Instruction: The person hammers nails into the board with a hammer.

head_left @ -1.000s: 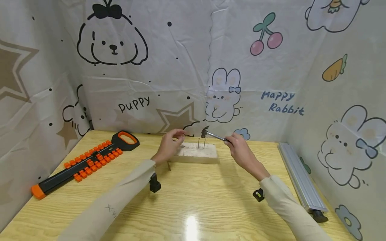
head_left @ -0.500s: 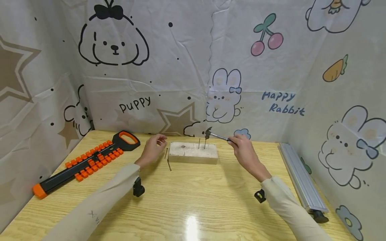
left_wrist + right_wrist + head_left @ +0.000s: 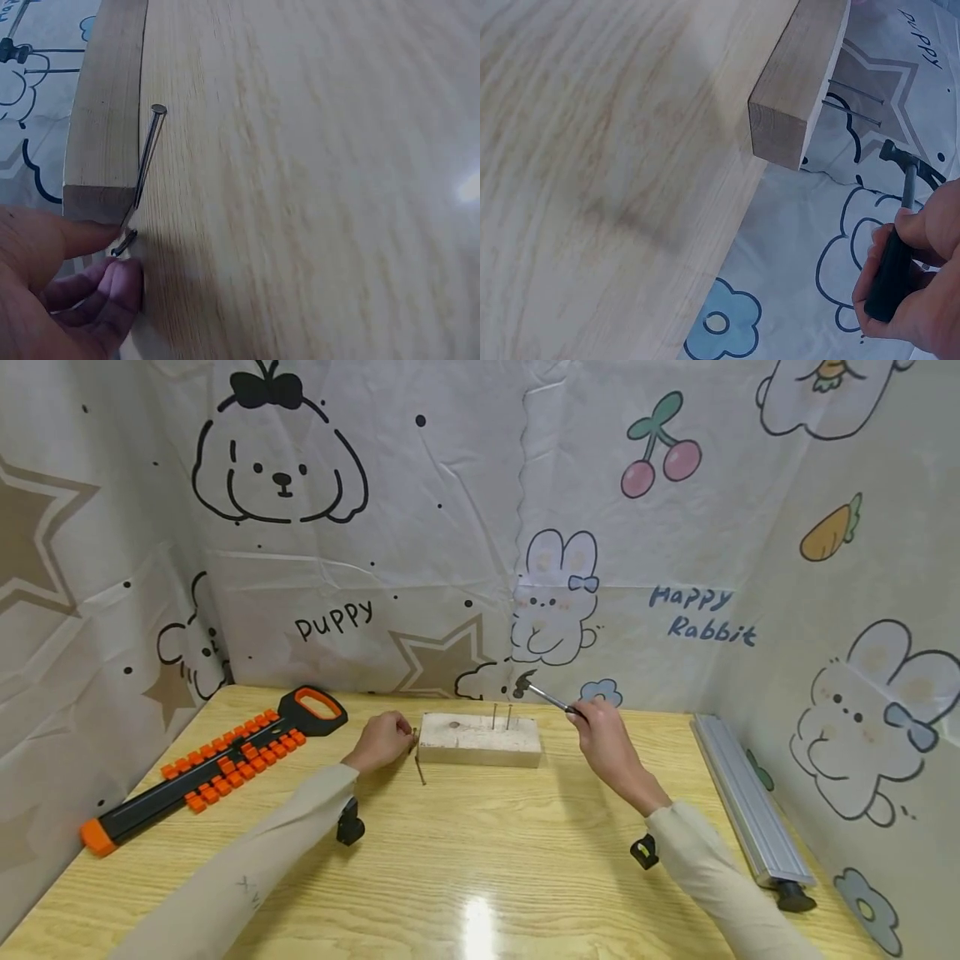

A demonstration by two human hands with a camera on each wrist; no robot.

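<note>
what matters most here is the left hand (image 3: 381, 741) and the loose nail (image 3: 125, 243) at its fingertips, just beyond the left end of the wooden block (image 3: 480, 753) — the fingers are curled narrowly about the nail, though whether they pinch it i cannot tell. a second nail (image 3: 148, 154) lies nearer the person by the block's front left corner, head toward the person and long axis roughly crosswise to the block; whether it touches the block is unclear. the left hand is far nearer to both. the right hand (image 3: 606, 737), past the block's right end, grips the hammer (image 3: 550, 697) by its handle, head raised and pointing inward. the block's long axis runs left to right, with two standing nails (image 3: 494, 718) in its right half. the table's far edge and the cloth (image 3: 442, 552) sit close behind — the roomier side is the table (image 3: 480, 835) between block and person.
</note>
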